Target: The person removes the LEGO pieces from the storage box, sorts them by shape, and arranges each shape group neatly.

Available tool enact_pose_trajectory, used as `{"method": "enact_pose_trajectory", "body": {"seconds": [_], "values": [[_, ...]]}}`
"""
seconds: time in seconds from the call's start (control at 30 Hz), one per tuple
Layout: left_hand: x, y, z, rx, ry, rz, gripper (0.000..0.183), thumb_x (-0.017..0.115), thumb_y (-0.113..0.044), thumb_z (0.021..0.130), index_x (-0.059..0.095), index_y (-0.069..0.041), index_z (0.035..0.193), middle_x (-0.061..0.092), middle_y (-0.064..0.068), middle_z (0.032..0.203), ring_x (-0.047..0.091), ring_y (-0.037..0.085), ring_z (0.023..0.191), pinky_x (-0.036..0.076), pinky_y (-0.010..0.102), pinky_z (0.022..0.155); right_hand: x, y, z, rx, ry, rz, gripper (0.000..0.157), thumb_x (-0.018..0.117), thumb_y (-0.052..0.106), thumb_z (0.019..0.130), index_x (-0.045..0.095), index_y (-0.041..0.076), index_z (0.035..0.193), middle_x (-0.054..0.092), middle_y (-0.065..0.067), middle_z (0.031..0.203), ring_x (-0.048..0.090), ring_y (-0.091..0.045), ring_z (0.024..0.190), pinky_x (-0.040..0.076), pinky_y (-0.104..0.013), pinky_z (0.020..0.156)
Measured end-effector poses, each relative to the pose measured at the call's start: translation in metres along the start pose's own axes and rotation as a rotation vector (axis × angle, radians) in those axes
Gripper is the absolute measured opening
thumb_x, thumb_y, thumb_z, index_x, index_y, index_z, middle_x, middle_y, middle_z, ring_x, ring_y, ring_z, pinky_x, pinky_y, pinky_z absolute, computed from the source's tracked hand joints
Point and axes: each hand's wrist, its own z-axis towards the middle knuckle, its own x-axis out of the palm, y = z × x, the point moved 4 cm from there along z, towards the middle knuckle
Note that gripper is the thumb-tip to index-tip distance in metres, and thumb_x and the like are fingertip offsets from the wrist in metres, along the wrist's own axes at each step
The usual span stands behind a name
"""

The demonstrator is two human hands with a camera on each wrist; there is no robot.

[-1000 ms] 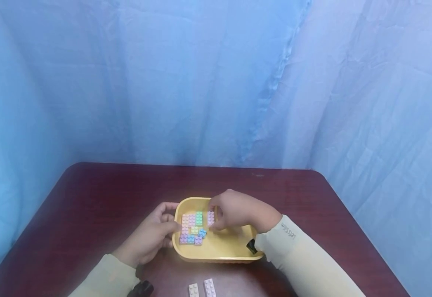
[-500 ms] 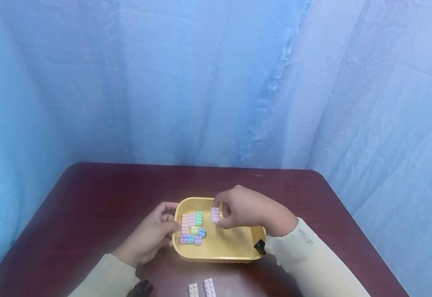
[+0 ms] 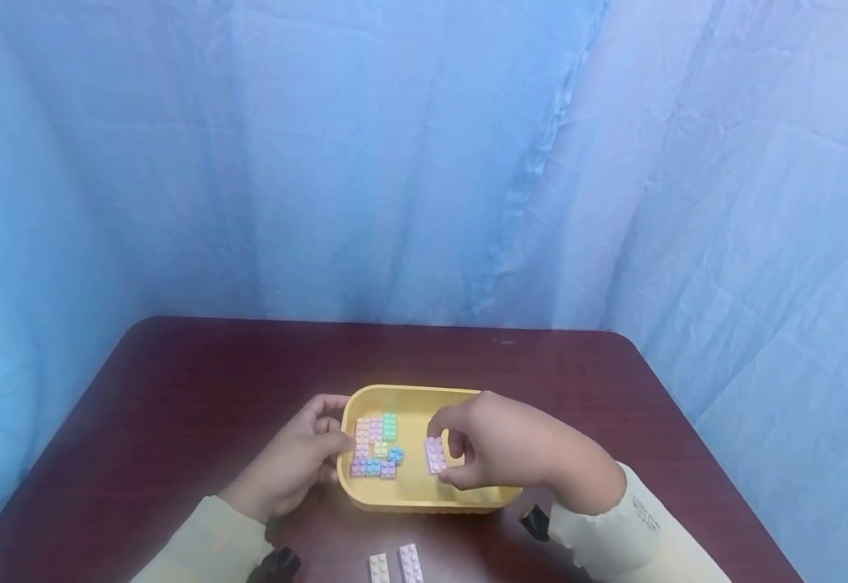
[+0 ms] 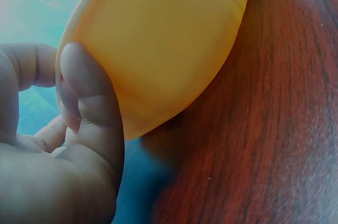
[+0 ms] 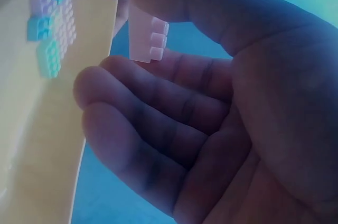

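A yellow tray (image 3: 424,495) stands on the table in the head view. My left hand (image 3: 298,461) grips its left rim; in the left wrist view the thumb (image 4: 87,86) lies against the inner wall and the other fingers are outside. My right hand (image 3: 514,445) pinches a pale pink-lilac toy brick (image 3: 435,456) between thumb and fingers, over the tray. The right wrist view shows this brick (image 5: 141,31) raised, studs to one side. In the tray's left part lie several pastel bricks, among them a green brick (image 3: 389,427), a yellow brick (image 3: 381,449) and a blue brick (image 3: 396,455).
Two more bricks lie on the dark red table (image 3: 212,389) in front of the tray: a cream brick (image 3: 379,568) and a lilac brick (image 3: 411,563). A blue curtain (image 3: 394,162) hangs behind the table and along both sides.
My right hand has lifted the pink-lilac brick from beside the green one and carried it right and toward me. My left hand keeps its grip on the tray.
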Motion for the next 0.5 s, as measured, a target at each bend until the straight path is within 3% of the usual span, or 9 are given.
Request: {"method": "enact_pose_trajectory", "body": {"seconds": [0.5], "values": [[0.0,0.0,0.0,-0.011,-0.026,-0.001,0.07,0.072,-0.002,0.092,0.047,-0.013,0.157,0.062,0.011,0.103,0.064,0.023,0.078,0.058,0.028,0.061,0.025,0.025,-0.035,-0.046,0.018,-0.013,0.023,0.087,0.025,0.094,0.069,0.029,0.109,0.056,0.018,0.075,0.043,0.01,0.063,0.043,-0.011,0.061]]}}
